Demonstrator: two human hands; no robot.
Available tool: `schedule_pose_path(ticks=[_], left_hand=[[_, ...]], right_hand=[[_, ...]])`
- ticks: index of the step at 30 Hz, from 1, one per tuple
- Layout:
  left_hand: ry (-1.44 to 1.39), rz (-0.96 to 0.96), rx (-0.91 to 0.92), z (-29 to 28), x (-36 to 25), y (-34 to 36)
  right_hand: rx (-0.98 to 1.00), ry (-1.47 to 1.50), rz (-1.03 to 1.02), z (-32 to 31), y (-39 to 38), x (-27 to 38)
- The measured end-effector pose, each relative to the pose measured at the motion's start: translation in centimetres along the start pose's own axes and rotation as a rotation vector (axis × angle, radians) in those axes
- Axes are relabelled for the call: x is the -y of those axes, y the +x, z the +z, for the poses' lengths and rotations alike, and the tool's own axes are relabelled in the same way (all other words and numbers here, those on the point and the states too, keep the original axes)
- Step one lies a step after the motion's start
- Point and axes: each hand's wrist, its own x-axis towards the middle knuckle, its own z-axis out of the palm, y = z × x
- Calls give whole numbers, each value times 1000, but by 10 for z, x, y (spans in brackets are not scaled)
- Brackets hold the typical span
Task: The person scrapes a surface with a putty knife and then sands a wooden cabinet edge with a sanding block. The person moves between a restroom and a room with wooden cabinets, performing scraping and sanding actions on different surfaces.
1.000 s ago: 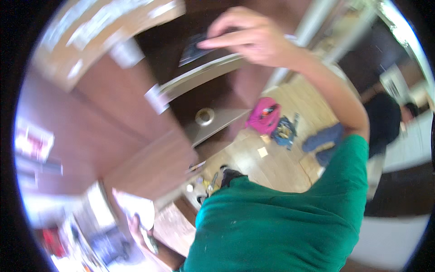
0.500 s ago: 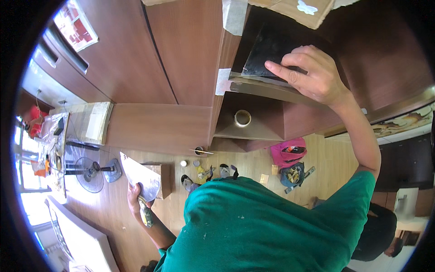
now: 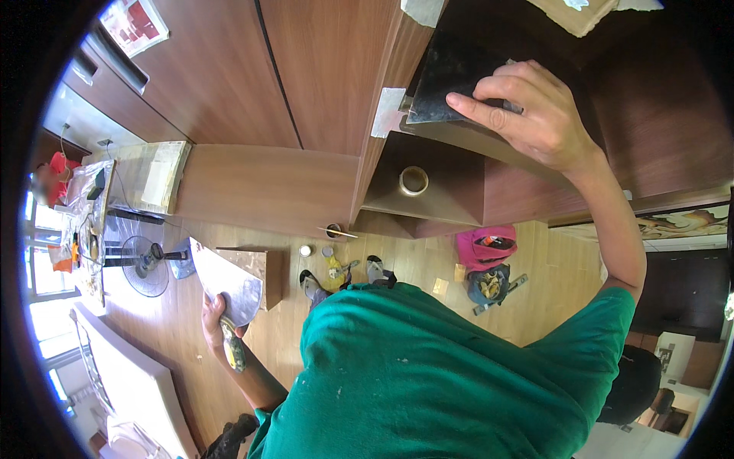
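Note:
My left hand grips a wide putty knife by its handle, its metal blade angled up at the lower left. High on the right, my right hand has curled fingers on a thin black sheet, the index finger lying along its face. The sheet is at the front of a dark cabinet compartment, over its edge strip; what lies behind it is hidden. Pale tape is stuck to the upright edge. A roll of tape sits in the compartment below.
Below are a cardboard box, small cans, a pink bag and a tool bucket. A fan, cluttered table and white padded item stand left. A dark-clothed person is at right.
The view has swung round from a second ago and steadied. Over the last half second, my right hand and the black sheet have shifted down relative to the taped edge. My left hand still holds the knife.

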Motion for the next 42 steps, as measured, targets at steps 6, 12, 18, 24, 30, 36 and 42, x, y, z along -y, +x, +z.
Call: schedule_pose_path(ticks=[6, 12, 18, 24, 30, 36, 42], left_hand=[[-41, 0, 16, 2, 1, 4], [-73, -73, 221, -19, 2, 6], [-22, -88, 173, -26, 4, 8], [-25, 4, 0, -6, 5, 5], [17, -8, -10, -14, 7, 8], [66, -123, 144, -23, 0, 9], [-9, -11, -6, 4, 3, 7]], right_hand=[[-32, -3, -13, 11, 3, -3], [-30, -42, -36, 12, 0, -1], [-38, -53, -35, 14, 0, 3], [-30, -55, -39, 18, -1, 9], [25, -103, -35, 19, -1, 12], [128, -63, -36, 5, 6, 14], [216, -58, -69, -15, 22, 13]])
